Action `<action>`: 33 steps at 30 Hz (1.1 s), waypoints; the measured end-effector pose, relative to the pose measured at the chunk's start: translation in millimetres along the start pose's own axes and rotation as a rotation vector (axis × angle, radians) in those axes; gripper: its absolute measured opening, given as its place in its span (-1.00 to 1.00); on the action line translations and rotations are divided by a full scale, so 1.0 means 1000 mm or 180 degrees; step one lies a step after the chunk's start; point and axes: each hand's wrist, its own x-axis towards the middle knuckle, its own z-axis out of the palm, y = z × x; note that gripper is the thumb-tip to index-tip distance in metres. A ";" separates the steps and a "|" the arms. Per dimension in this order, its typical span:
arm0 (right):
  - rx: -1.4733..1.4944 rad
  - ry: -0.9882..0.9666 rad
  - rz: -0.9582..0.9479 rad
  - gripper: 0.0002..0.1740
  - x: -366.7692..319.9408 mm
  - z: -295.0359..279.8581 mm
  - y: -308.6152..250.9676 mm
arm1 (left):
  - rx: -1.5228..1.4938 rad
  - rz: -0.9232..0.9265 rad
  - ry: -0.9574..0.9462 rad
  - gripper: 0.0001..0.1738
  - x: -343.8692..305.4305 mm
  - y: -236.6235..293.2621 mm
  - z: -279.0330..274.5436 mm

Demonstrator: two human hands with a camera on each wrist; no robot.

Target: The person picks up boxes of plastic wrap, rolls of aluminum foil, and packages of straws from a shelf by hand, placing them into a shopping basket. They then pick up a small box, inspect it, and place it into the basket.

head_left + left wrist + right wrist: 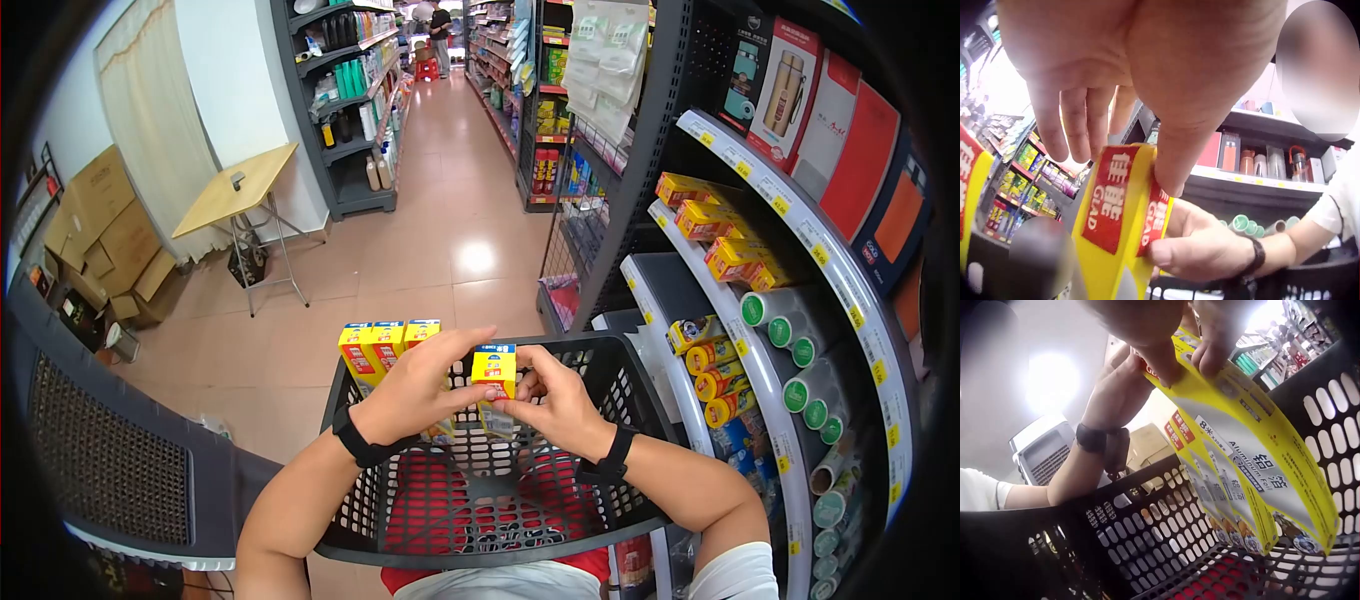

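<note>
A tall yellow-and-red aluminum foil box (494, 372) stands upright inside the black shopping basket (450, 553), its top end between both hands. My right hand (560, 400) pinches it near the top, with thumb and fingers on its sides. The left hand (425, 385) reaches across from the other side; its thumb touches the box and its fingers extend straight past it, as the left wrist view shows. In the right wrist view, the foil box's printed side (1260, 462) slants down to the basket floor. Several similar foil boxes (378, 348) stand at the basket's far left.
Curved shelves (740, 345) on the right carry yellow boxes (735, 258), rolls and boxed flasks (790, 95). A folding table (240, 185) and cardboard boxes (105, 230) are on the left. Ahead runs an aisle (440, 160) between racks, with a person (440, 30) far off.
</note>
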 end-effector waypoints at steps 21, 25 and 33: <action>-0.0354 -0.0627 -0.0105 -0.24 -0.008 -0.001 0.002 | 0.1525 -0.0156 -0.0044 -0.46 0.000 -0.051 0.005; -0.0442 -0.0748 -0.0047 -0.26 -0.010 -0.003 0.006 | 0.1536 -0.0196 0.0149 -0.46 0.001 -0.057 0.013; -0.0646 -0.0660 -0.0271 -0.23 -0.012 -0.002 0.017 | 0.1160 -0.0231 0.0435 -0.47 0.005 -0.037 0.005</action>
